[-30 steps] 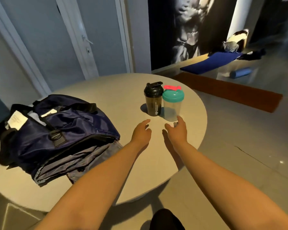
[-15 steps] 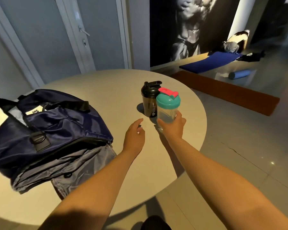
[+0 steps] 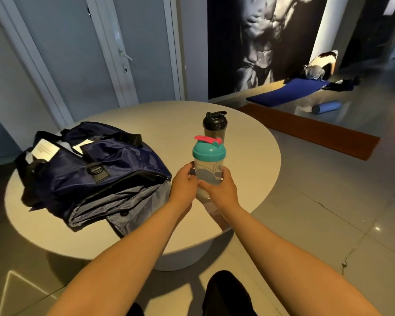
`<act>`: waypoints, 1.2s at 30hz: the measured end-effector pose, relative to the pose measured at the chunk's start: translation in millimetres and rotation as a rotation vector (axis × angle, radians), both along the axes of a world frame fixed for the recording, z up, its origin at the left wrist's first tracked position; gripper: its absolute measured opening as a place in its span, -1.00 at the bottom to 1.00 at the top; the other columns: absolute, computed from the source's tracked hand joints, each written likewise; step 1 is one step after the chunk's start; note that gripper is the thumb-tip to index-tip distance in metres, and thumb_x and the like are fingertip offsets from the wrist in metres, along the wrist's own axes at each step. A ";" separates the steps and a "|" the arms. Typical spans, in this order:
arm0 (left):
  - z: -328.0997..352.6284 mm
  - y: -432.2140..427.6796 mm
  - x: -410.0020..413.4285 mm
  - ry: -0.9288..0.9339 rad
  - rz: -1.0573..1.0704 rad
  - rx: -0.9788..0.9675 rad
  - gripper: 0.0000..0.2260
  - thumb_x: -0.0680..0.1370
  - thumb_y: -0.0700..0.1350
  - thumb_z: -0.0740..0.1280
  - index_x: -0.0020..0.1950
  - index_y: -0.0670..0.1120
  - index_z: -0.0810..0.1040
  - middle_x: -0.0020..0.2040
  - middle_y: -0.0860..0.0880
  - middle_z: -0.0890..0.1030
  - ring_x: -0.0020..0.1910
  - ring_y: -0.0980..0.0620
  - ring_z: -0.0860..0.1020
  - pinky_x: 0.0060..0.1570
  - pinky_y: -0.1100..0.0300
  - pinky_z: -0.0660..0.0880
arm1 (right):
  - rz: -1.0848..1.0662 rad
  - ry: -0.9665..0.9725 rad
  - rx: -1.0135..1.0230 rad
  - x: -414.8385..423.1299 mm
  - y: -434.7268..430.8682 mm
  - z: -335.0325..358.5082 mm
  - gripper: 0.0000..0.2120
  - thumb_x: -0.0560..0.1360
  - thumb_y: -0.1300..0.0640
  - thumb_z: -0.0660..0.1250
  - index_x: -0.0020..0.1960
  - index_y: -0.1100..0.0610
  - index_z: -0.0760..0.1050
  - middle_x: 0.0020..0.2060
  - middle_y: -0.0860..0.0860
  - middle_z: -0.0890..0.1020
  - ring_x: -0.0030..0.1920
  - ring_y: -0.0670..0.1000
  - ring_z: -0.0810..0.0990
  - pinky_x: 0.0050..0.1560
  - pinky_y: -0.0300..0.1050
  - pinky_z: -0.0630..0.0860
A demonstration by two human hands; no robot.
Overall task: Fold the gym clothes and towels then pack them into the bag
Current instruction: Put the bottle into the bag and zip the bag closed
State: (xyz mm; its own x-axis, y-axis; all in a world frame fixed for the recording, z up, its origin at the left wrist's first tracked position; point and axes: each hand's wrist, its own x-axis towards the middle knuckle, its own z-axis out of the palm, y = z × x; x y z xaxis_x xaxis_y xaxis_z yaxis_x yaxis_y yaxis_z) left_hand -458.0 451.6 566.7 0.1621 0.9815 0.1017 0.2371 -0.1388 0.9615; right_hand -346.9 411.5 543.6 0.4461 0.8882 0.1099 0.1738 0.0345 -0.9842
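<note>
While both hands, left & right, grip the teal-lidded shaker upright, navy duffel bag sits beside

Bag: navy synthetic cloth, smooth, satin sheen. Strap: matt black webbing. Ring: dark metal. Tags: white paper.
Grey cloth: thin, smooth, faintly shiny.
Teal shaker: translucent plastic body, matt teal plastic lid, pink plastic cap.
Black shaker: smoky translucent plastic, glossy black lid.
Table: matt, smooth.
Floor: glossy tiles.
</note>
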 end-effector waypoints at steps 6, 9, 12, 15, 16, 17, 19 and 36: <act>22.4 -30.5 -81.1 0.137 0.102 0.301 -0.65 0.64 -0.31 0.20 0.38 -0.06 0.54 0.26 0.02 0.55 0.21 0.08 0.53 0.19 0.27 0.50 | 0.094 0.062 0.085 -54.0 -16.0 18.1 -0.26 0.32 -0.09 0.59 0.40 -0.05 0.34 0.27 -0.06 0.55 0.26 0.00 0.55 0.22 0.01 0.58; 13.8 -41.8 -128.3 0.284 0.200 0.405 -0.70 0.59 -0.33 0.25 0.17 -0.04 0.64 0.16 0.05 0.50 0.19 0.07 0.46 0.25 0.12 0.45 | 0.141 0.044 0.088 -84.2 -22.4 26.8 -0.29 0.36 -0.04 0.58 0.40 -0.01 0.33 0.26 -0.05 0.53 0.25 0.01 0.53 0.21 -0.05 0.56; 2.8 -54.2 -168.8 0.450 0.368 0.418 -0.74 0.59 -0.26 0.29 -0.04 0.10 0.66 0.12 0.09 0.41 0.19 0.00 0.32 0.15 0.13 0.35 | 0.203 0.035 0.088 -115.5 -27.0 32.7 -0.29 0.39 -0.08 0.56 0.41 -0.02 0.30 0.22 -0.11 0.50 0.22 -0.03 0.52 0.20 -0.08 0.53; -2.4 -60.0 -199.7 0.560 0.565 0.336 -0.76 0.58 -0.21 0.33 0.03 0.13 0.65 0.33 0.04 0.32 0.32 -0.09 0.22 0.29 -0.02 0.29 | 0.267 0.025 0.060 -144.2 -29.7 33.2 -0.34 0.39 -0.12 0.55 0.38 -0.05 0.32 0.19 -0.13 0.52 0.18 -0.05 0.52 0.16 -0.12 0.54; -3.8 -60.0 -207.5 0.583 0.606 0.303 -0.75 0.58 -0.21 0.34 0.11 0.13 0.65 0.42 0.01 0.27 0.40 -0.14 0.18 0.34 -0.07 0.24 | 0.295 0.009 0.051 -151.3 -31.5 32.5 -0.39 0.41 -0.10 0.54 0.35 -0.07 0.33 0.16 -0.14 0.52 0.15 -0.07 0.53 0.08 -0.21 0.53; -5.0 -59.6 -214.6 0.600 0.624 0.275 -0.71 0.58 -0.22 0.35 0.18 0.14 0.63 0.51 0.00 0.20 0.46 -0.17 0.11 0.38 -0.12 0.20 | 0.324 -0.013 0.040 -156.9 -32.8 30.8 -0.42 0.42 -0.06 0.54 0.33 -0.07 0.34 0.12 -0.15 0.52 0.10 -0.11 0.54 -0.01 -0.32 0.49; -7.1 -58.3 -224.5 0.643 0.604 0.220 -0.66 0.59 -0.21 0.35 0.27 0.18 0.59 0.60 0.02 0.04 0.54 -0.13 -0.02 0.43 -0.17 0.14 | 0.381 -0.071 0.016 -162.5 -32.9 23.3 -0.43 0.43 0.01 0.54 0.33 -0.06 0.34 0.08 -0.15 0.51 0.01 -0.18 0.51 -0.18 -0.41 0.44; 62.4 -4.2 -244.1 0.476 0.402 0.382 -0.53 0.60 -0.41 0.20 0.47 -0.09 0.46 0.38 -0.06 0.34 0.33 -0.06 0.37 0.28 0.15 0.37 | 0.483 -0.462 -0.086 -182.6 9.5 21.0 -0.30 0.14 -0.29 0.50 0.22 -0.13 0.43 0.08 0.01 0.54 0.00 0.04 0.59 0.05 0.09 0.62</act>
